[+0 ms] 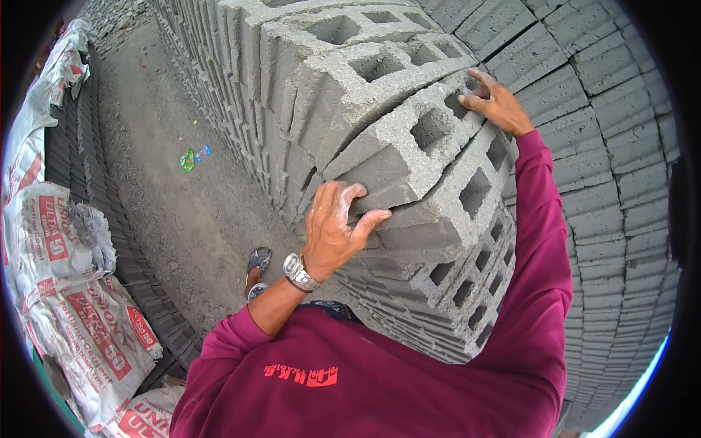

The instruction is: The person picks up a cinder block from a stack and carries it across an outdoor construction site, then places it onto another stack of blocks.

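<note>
A grey hollow concrete block (381, 175) lies at the top of a long stack, slightly askew from the blocks beside it. My left hand (336, 223) grips its near-left end, fingers curled against the rough face and thumb by the lower corner. At the far-right end, my right hand (498, 106) has its thumb and fingers hooked over the block's edge around a hole; the fingertips are partly hidden in the hollows. Another hollow block (438, 228) sits close against it on my side. Dust whitens the left fingers, and a metal watch (298, 271) circles that wrist.
More stacked blocks (321, 80) run away ahead, and a tall wall of blocks (584, 153) rises on the right. Printed cement sacks (87, 336) lie over stacked blocks at left. Green and blue wrappers (188, 160) litter the gravelly ground (153, 117). My foot (259, 259) shows below.
</note>
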{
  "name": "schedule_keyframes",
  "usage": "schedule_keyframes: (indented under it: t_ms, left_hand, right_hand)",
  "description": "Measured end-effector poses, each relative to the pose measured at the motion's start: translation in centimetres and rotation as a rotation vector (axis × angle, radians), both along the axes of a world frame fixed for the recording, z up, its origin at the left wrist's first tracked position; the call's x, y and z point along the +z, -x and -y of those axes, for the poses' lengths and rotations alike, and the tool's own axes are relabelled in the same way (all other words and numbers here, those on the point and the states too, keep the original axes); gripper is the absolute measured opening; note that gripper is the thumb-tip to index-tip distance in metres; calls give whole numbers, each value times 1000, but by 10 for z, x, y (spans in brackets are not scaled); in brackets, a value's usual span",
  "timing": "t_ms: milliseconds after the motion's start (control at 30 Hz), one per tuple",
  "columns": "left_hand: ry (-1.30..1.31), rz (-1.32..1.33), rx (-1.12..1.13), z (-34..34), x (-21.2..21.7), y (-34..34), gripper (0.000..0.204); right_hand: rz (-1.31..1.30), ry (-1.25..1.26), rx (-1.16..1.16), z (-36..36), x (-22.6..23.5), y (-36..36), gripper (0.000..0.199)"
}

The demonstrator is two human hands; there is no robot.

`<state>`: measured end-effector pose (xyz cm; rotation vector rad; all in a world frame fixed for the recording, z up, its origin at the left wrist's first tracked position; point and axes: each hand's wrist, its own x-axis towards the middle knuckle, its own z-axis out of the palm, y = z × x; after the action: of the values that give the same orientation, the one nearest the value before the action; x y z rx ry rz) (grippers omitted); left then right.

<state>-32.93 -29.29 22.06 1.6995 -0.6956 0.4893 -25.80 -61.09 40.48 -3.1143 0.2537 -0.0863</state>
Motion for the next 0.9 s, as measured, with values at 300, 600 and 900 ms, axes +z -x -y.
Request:
schedule_keyframes:
  t_ms: [300,600,900]
  left_hand:
    - [296,-44,129,13,-24,14,39]
    - [331,-60,100,14,-23,10,40]
    - [311,-90,36,12,-18,6,42]
  right_hand:
    - [131,-471,27,-26,-27,-9,75]
    - [207,-486,60,-24,-30,-12,57]
    - [177,-571,36,-19,-34,-14,57]
